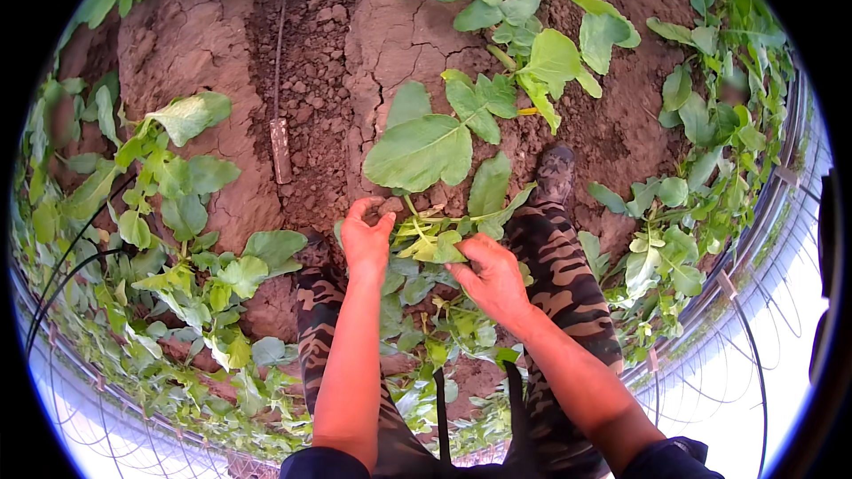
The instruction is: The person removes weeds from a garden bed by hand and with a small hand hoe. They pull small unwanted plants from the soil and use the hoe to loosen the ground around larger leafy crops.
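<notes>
Between my feet grows a leafy green plant (423, 153) with broad lobed leaves, rooted in cracked brown soil. My right hand (489, 273) pinches the edge of a yellow-green leaf (436, 247) on this plant between thumb and fingers. Left of that leaf, my left hand (367, 233) has its thumb and forefinger curled towards each other beside a small brown clod (391, 205); whether it holds the clod I cannot tell. Beyond my left hand, a hand tool with a thin metal shaft and a worn, pale-flecked handle (281, 153) lies in a furrow of crumbled soil.
Another leafy plant (549, 60) stands ahead to the right. Rows of similar plants grow on the left (180, 179) and right (705, 113). My shoe (556, 169) and camouflage trousers (566, 266) flank the near plant. Thin dark hoops (752, 346) rise at the outer edges.
</notes>
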Available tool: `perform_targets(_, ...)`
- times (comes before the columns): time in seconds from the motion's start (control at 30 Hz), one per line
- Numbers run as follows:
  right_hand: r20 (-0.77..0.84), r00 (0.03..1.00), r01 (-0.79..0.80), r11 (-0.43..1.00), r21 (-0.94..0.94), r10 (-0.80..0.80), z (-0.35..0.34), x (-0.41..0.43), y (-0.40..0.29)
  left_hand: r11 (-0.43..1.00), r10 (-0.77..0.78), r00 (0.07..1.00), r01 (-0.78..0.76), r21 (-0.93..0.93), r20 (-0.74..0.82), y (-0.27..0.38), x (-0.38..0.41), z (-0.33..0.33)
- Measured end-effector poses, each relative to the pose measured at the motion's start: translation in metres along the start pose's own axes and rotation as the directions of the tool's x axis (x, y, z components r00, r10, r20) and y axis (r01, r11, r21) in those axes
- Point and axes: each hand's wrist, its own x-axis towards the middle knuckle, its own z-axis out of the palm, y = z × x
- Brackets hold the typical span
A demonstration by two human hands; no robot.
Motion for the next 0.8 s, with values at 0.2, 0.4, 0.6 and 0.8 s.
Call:
perform_targets(0.2,0.014,1.0,0.01,1.0,0.005,-0.01,-0.003,-0.006,0.002,0.984,-0.058,0.997,0.048,0.17,0.053,-0.001,0.003,0.008)
perform_targets(0.4,0.013,0.999,-0.038,0.998,0.056,0.038,-0.007,-0.003,-0.007,0.959,-0.121,0.982,0.078,0.272,0.143,-0.008,0.005,0.004)
perform_targets(0.6,0.044,0.996,-0.079,0.996,0.045,0.077,-0.008,-0.001,-0.009,0.97,-0.207,0.967,0.183,0.16,0.147,-0.007,0.005,0.01)
perform_targets(0.8,0.06,0.996,-0.076,0.995,0.058,0.072,-0.003,-0.002,-0.007,0.969,-0.231,0.948,0.204,0.142,0.219,-0.004,0.004,0.011)
